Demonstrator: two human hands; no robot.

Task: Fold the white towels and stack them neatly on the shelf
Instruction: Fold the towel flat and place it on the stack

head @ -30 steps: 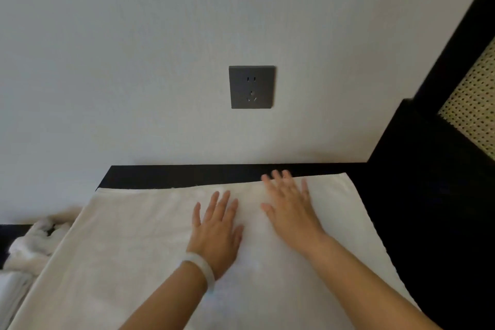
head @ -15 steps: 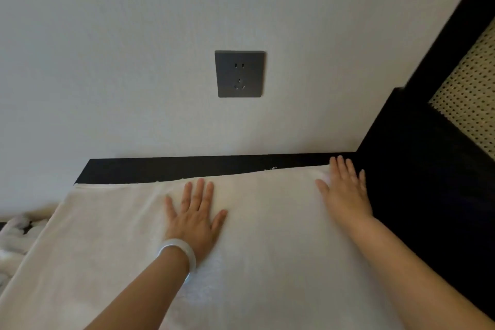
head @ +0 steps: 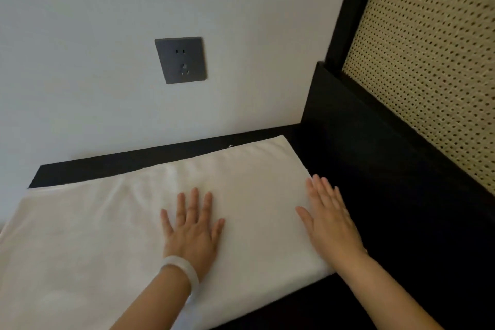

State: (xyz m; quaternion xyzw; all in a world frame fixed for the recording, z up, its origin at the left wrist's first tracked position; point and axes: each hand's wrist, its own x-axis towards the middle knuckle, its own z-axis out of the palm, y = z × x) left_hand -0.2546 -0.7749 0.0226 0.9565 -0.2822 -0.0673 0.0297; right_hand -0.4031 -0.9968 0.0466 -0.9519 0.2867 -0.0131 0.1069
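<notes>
Left hand (head: 191,233): flat, fingers spread, palm pressing the middle of the white towel (head: 101,244). Right hand (head: 330,218): flat, fingers straight, on the towel's right edge. The towel lies spread on the black counter (head: 388,222), below the wall socket (head: 180,60).

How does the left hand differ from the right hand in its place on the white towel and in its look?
The left hand lies wholly on the white towel, near its middle; the right hand lies at the towel's right edge, partly over the dark surface. The left hand's fingers are spread; the right hand's are closer together. A pale bangle circles the left wrist only. Both lie flat, palms down.
</notes>
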